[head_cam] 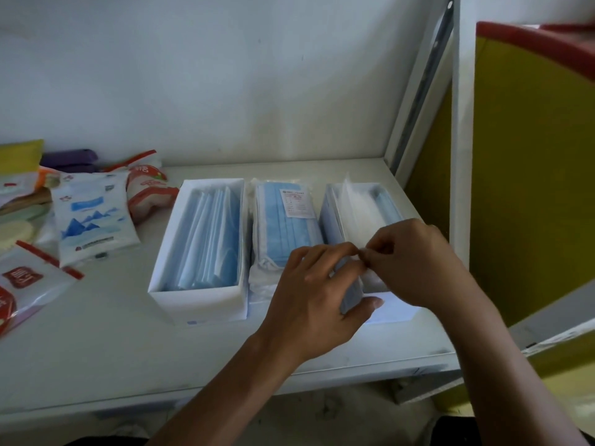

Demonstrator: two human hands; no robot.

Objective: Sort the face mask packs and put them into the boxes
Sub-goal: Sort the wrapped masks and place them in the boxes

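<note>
Two white boxes sit on the white table (96,349), with one sealed pack of blue masks (285,226) lying flat between them. One box, the left box (196,249), is well to the left of the fingers and is full of blue masks standing on edge. The other, the right box (360,220), is right under the fingers and holds clear wrap and some blue masks.

Two bare hands meet over the near end of the right box. The left hand (317,297) is curled around a small stack of blue masks (349,284), with the thumb on the near side and the fingers on top, so it is gripping the stack. The right hand (415,255) has its fingertips pinched tight together, touching the left fingertips. It looks like it nips a thin bit of clear wrap, but that part is too small to be sure.

Far to the left of the fingers lie several other packets, one white tissue packet (93,214) with blue hills on it among them
</note>
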